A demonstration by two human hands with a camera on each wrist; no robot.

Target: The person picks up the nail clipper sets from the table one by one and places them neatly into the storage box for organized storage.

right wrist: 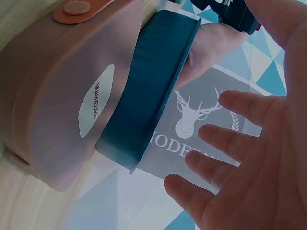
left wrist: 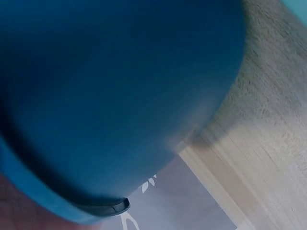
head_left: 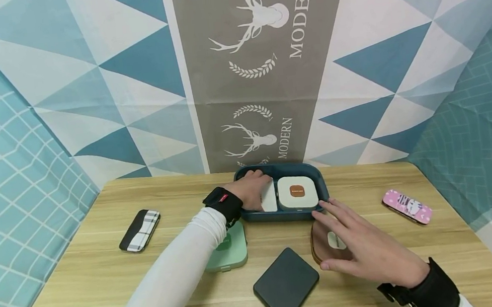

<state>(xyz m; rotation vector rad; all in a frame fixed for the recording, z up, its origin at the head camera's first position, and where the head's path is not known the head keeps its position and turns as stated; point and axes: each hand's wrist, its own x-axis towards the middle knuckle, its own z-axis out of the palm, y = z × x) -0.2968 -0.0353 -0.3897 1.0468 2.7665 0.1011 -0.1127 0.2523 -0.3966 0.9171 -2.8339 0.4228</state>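
A dark blue two-compartment tray stands at the table's back edge. My left hand reaches into its left compartment and grips a white case, which it partly covers. In the right compartment lies another white square case with a brown label. My right hand hovers with fingers spread over a brown manicure case in front of the tray, holding nothing. In the left wrist view the tray's wall hides the left fingers; the right wrist view shows the right fingers extended.
A mint green case lies partly under my left forearm. A dark grey flat rectangular object is front centre. At left is a black case with a plaid band; at right, a pink patterned case. A patterned backdrop rises behind.
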